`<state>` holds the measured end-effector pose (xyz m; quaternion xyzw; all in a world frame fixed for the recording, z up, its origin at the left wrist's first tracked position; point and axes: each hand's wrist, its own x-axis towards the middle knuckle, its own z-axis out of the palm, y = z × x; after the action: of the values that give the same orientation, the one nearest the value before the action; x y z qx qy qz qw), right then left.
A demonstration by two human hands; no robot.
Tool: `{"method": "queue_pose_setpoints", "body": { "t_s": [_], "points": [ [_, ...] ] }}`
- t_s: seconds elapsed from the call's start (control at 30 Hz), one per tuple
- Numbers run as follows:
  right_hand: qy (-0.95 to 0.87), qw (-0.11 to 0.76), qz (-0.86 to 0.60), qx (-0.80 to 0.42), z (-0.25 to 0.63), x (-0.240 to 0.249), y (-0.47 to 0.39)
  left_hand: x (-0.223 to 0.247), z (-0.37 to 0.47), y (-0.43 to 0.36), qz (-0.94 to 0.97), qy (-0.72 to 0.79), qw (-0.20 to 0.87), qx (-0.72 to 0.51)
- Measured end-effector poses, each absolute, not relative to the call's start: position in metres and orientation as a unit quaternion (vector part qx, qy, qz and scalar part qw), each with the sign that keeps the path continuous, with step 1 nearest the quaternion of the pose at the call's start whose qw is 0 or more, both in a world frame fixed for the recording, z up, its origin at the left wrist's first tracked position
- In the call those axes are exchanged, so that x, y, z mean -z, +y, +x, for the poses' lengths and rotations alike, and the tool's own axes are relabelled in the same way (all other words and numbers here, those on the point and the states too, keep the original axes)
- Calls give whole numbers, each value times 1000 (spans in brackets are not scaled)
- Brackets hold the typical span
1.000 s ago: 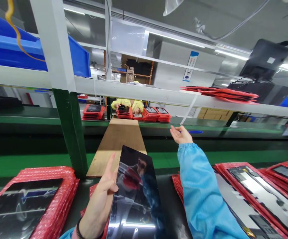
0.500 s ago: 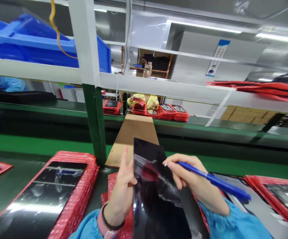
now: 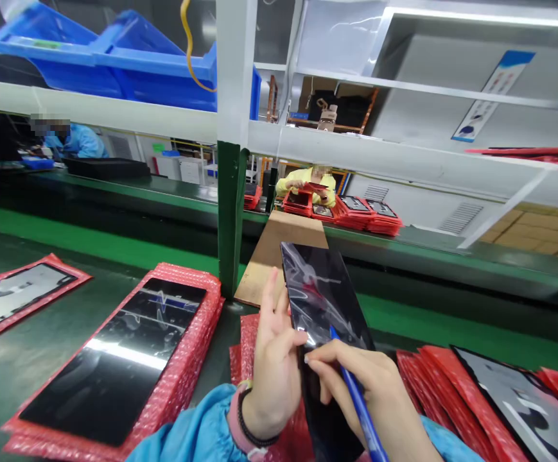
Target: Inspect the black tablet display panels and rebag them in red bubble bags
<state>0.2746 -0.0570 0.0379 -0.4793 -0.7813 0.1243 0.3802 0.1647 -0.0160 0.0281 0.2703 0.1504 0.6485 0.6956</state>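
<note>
My left hand (image 3: 279,359) grips a thin black glossy screen panel (image 3: 322,289) by its left edge, thumb over the front and fingers behind. The panel stands tilted, with clear film and light reflections on its face. In my right hand (image 3: 370,385) a blue pen (image 3: 358,404) lies between the fingers, slanting across the panel. Thumb and forefinger pinch together close to the panel's left edge, near my left thumb. A tiny white spot shows at those fingertips; I cannot make out what it is. My right palm hides the panel's lower right part.
At left lies a stack of red bubble-wrap sleeves (image 3: 201,346) topped by a black screen (image 3: 119,359). More red sleeves (image 3: 442,391) and a grey-backed panel (image 3: 524,398) lie at right. A green-white post (image 3: 230,212) and a brown board (image 3: 259,269) stand ahead. Two people work beyond.
The view has swung left, so the scene sits further right. My right hand has moved down across the panel to its left edge, and the pen now points more upward.
</note>
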Motion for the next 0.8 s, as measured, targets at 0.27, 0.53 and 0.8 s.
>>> {"method": "queue_pose_setpoints", "body": {
  "t_s": [0.27,0.53,0.8],
  "points": [
    [-806,414,-424,-6,267,-36,-65,-30,162,-20,225,67,695,-680],
    [-820,397,-395,121,270,-19,-70,-27,163,-22,217,28,690,-690],
    [-804,397,-434,88,265,-26,-69,-26,162,-25,218,44,688,-691]
  ]
}}
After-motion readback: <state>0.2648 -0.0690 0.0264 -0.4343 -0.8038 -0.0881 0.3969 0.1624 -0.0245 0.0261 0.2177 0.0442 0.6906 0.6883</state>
